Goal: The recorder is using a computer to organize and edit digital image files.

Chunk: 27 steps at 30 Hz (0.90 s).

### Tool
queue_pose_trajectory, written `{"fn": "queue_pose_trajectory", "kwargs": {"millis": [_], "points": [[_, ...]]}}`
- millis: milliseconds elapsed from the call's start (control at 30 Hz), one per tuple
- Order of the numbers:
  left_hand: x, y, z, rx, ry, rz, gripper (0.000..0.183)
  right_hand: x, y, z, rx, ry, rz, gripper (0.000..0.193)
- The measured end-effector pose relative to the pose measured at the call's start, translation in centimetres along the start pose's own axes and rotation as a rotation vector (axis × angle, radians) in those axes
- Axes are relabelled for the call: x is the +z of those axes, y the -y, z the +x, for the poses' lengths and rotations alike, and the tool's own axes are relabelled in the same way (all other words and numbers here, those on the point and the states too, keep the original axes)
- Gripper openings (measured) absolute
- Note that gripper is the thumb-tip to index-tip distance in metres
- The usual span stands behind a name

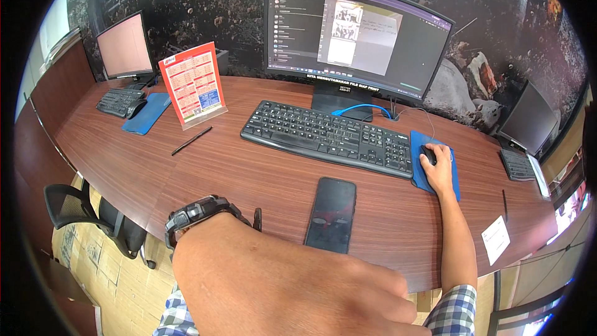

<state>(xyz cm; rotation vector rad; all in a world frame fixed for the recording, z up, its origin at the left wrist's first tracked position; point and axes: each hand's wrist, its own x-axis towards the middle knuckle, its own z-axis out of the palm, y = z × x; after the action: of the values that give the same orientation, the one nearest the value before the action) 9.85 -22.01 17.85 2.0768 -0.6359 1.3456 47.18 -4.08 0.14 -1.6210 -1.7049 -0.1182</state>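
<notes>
My right hand [439,171] rests over a black computer mouse [428,154] on a blue mouse pad [456,174], its fingers curved round the mouse. Very close to the camera, my left hand [292,280] fills the lower middle, its back showing and its fingers curled under. Whatever those fingers hold, if anything, is hidden. A black watch [202,213] circles the left wrist. Just beyond that hand lies a dark smartphone [333,211], its lower end covered. A black keyboard [326,137] sits left of the mouse, below a curved monitor [410,37] with a lit screen.
On the brown desk [217,168], a red and white price-list stand [193,84] and a black pen [191,140] lie to the left. A second monitor [124,46] stands farther left, another monitor [528,118] at right. A white card [495,240] lies near the right edge. An office chair [74,205] stands below left.
</notes>
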Motion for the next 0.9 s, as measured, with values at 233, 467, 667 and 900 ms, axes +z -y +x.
{"fn": "queue_pose_trajectory", "kwargs": {"millis": [233, 467, 667, 900], "points": [[1.4, 0.4, -0.6, 0.051, -0.051, -0.006, 0.037, 0.0, 0.1, 0.0, 0.01, -0.001, -0.017, 0.037], [0.1, 0.0, 0.1, 0.012, 0.137, -0.046, 0.032, -0.2, 0.3, 0.0, 0.027, 0.01, 0.008, 0.037], [-0.3, -0.6, 0.9, -0.027, 0.047, -0.013, 0.034, -0.3, 0.4, 0.1, 0.0, 0.038, 0.009, 0.037], [0.0, -0.5, 0.9, 0.009, 0.014, -0.001, 0.039, -0.2, 0.5, 0.0, -0.022, 0.026, 0.03, 0.039]]}}
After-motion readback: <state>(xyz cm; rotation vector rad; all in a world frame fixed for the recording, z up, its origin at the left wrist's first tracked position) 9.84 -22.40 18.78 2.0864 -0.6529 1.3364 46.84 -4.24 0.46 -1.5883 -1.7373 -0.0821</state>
